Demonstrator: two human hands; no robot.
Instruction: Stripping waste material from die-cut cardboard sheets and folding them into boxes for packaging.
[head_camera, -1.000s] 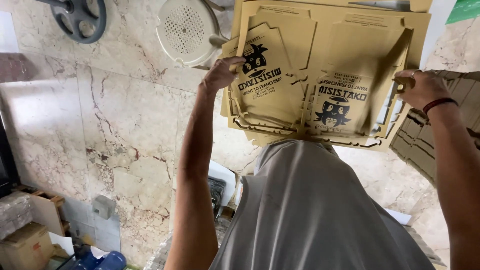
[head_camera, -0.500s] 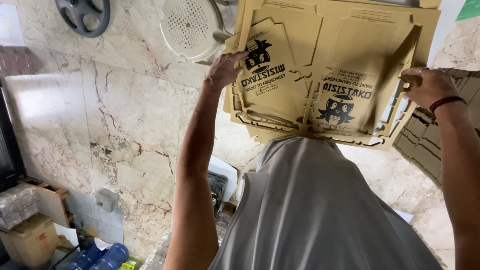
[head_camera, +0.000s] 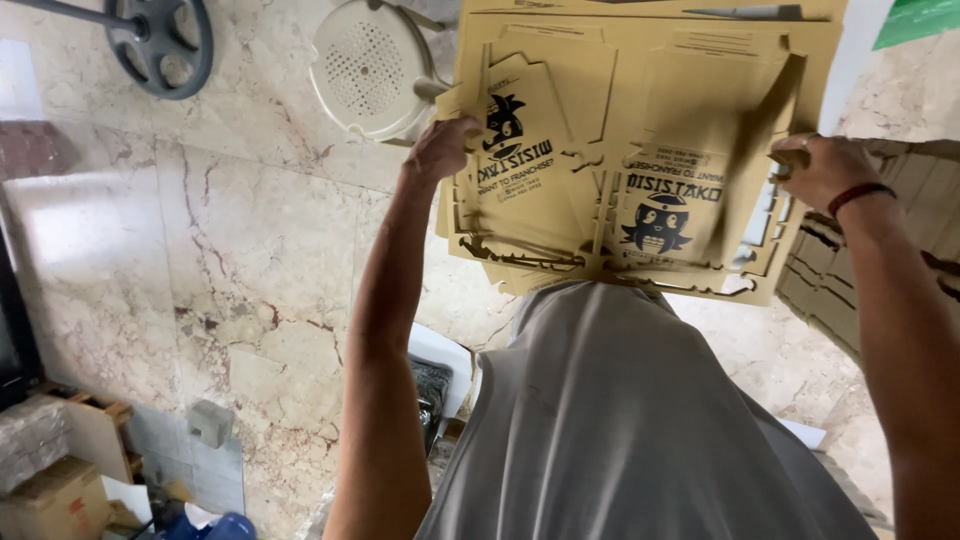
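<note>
Nearest the camera: grey fabric garment (head_camera: 620, 420), smooth with soft folds, fills lower centre to lower right of the frame. 2 bare forearms run up from it toward the top.

Left hand (head_camera: 442, 150), upper centre: fingers curled around the left edge of the flat cardboard sheets (head_camera: 640, 160), thumb side toward the camera. Clamped on the edge, not spread. Fingertips are hidden behind the card.

Right hand (head_camera: 825, 168), upper right: closed over the right edge of the same stack, knuckles facing the camera; dark red band (head_camera: 858, 194) on the wrist, ring on 1 finger. How far the fingers wrap behind the card cannot be told.

Cardboard sheets: tan, matte, die-cut flat box blanks with slots, tabs and scalloped cut edges along the lower border, black cartoon-figure print on 2 panels. More than 1 layer visible at the offset edges. Held between both hands across upper centre to upper right, just above the garment.

Beyond: white round perforated plastic stool (head_camera: 372, 68) just left of the sheets at top; dark metal wheel (head_camera: 160, 40) upper left. Glossy beige marble floor (head_camera: 200, 260) with red-brown veins. Corrugated cardboard stack (head_camera: 900, 270) at the right edge. Brown boxes (head_camera: 50, 480) lower left.
</note>
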